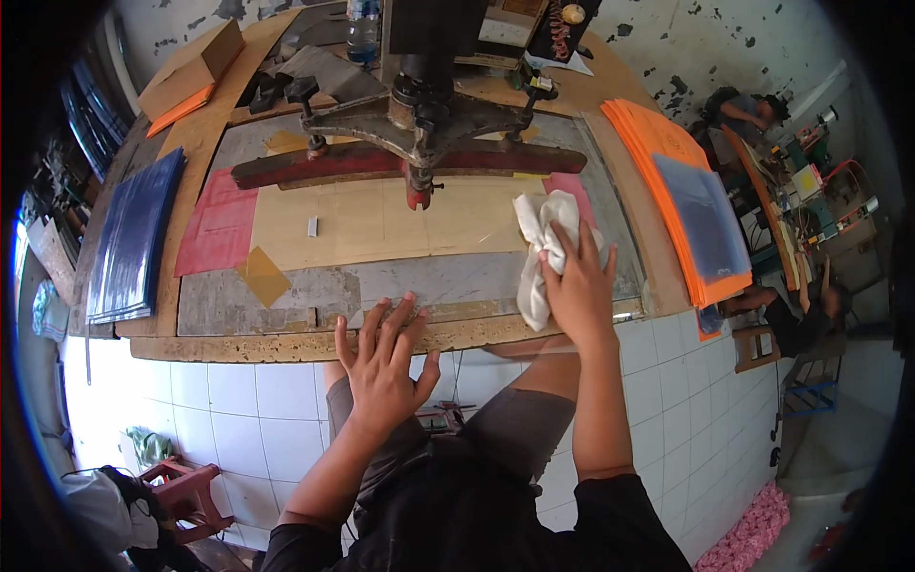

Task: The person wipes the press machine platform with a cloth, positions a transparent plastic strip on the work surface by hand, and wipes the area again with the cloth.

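Note:
My right hand [583, 288] presses on a crumpled white cloth [530, 286] at the right part of the grey work plate [438, 288]. Its fingers lie over the cloth and bunch it against the surface. At the front edge of the table, my left hand [383, 362] rests with its fingers spread and holds nothing. Beyond both hands a long cream sheet [353, 224] lies flat under the red press bar [329, 165]. A small pale piece [313, 226] sits on that sheet. Pink sheet material [217, 221] shows at the sheet's left end.
The dark press head [419, 124] overhangs the plate. Glossy dark blue sheets [138, 238] are stacked at left, orange sheets [658, 153] with a blue clear sheet [703, 219] at right. A cardboard box [195, 71] and water bottle [363, 33] stand behind. Other people sit far right.

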`<move>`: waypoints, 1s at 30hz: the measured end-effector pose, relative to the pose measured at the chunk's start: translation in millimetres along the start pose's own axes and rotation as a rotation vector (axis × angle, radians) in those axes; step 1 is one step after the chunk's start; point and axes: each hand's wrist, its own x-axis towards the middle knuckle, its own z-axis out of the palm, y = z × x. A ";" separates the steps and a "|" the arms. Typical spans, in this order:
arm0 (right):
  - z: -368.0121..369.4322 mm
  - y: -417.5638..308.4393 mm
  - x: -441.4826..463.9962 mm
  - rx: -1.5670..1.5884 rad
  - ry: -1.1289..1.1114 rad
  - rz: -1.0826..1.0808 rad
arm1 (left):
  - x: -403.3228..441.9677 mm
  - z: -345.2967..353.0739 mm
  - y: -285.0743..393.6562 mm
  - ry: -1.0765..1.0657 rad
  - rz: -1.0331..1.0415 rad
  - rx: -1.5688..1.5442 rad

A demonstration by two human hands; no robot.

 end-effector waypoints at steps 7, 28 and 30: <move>-20.5 -53.1 -13.9 0.381 -0.208 -0.534 | -4.4 6.1 -0.9 0.024 -0.029 -0.061; 13.8 5.0 19.4 -0.026 -0.001 -0.069 | -3.0 3.7 -1.4 0.017 -0.004 -0.043; 10.2 -22.2 5.6 0.038 -0.024 -0.241 | -4.1 3.6 -2.6 0.008 -0.002 -0.017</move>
